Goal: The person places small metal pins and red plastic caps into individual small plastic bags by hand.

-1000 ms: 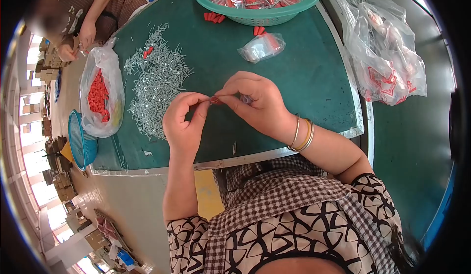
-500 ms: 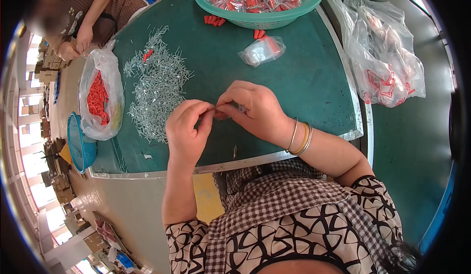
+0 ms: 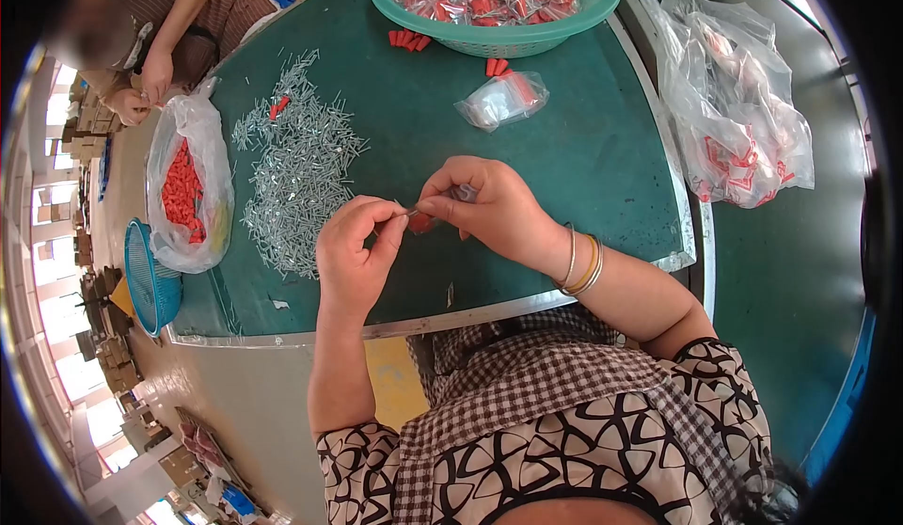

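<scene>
My left hand [image 3: 357,247] is closed in a pinch, its thumb and forefinger meeting the fingertips of my right hand over the table's front part. A thin greyish edge shows between the fingertips; what it belongs to is too small to tell. My right hand [image 3: 494,203] is closed around a small clear plastic bag [image 3: 462,193], partly hidden by the fingers. Something red [image 3: 420,223] shows beneath the right fingertips. To the left of my hands lies a heap of metal screws [image 3: 299,182], with a few red plugs [image 3: 279,107] on top.
A green basket [image 3: 494,40] of filled bags stands at the back. Near it lie loose red plugs [image 3: 409,39] and a stack of clear bags [image 3: 503,102]. A bag of red plugs [image 3: 183,191] and a blue basket [image 3: 153,280] sit left; a carrier bag [image 3: 738,102], right. Another person works at far left.
My fingertips have parted slightly, showing a thin edge between them. More of the red thing and the clear bag at my right hand now shows.
</scene>
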The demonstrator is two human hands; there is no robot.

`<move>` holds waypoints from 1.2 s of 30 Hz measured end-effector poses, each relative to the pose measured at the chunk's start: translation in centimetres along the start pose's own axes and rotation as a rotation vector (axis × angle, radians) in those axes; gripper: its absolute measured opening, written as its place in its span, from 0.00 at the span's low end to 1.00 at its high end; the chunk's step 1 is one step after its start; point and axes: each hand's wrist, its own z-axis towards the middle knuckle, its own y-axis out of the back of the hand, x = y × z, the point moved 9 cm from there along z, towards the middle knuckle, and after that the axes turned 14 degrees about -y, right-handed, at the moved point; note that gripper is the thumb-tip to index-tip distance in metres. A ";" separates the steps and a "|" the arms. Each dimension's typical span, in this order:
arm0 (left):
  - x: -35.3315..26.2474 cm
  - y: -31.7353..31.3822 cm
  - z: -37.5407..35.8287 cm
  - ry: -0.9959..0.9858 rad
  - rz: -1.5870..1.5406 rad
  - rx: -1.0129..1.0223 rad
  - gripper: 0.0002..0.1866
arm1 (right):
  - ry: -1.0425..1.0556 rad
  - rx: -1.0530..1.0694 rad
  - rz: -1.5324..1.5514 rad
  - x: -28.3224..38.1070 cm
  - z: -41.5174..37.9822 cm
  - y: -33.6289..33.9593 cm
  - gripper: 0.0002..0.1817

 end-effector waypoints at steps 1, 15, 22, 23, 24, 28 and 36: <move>0.1 0.0 0.1 -0.001 -0.014 -0.005 0.04 | -0.008 0.021 0.036 -0.2 0.2 -0.1 0.08; -0.1 2.5 14.1 -0.043 -0.395 -0.494 0.08 | 0.152 0.287 0.783 -1.0 1.7 1.8 0.18; 0.7 0.3 5.5 0.070 0.030 -0.277 0.09 | 0.137 0.295 0.970 0.0 1.6 1.8 0.28; 1.0 -1.1 3.8 0.105 0.016 -0.230 0.08 | 0.141 0.299 0.959 -0.1 1.5 1.5 0.28; 1.0 -2.3 2.5 0.143 -0.075 -0.237 0.09 | 0.143 0.305 0.947 -0.2 1.5 1.1 0.27; 2.9 -5.0 -0.9 0.367 -0.354 -0.279 0.10 | 0.108 0.389 0.901 -0.8 1.6 0.1 0.26; 4.5 -4.2 -3.8 0.407 -0.596 -0.519 0.03 | 0.049 0.346 0.792 -1.9 2.1 -0.8 0.22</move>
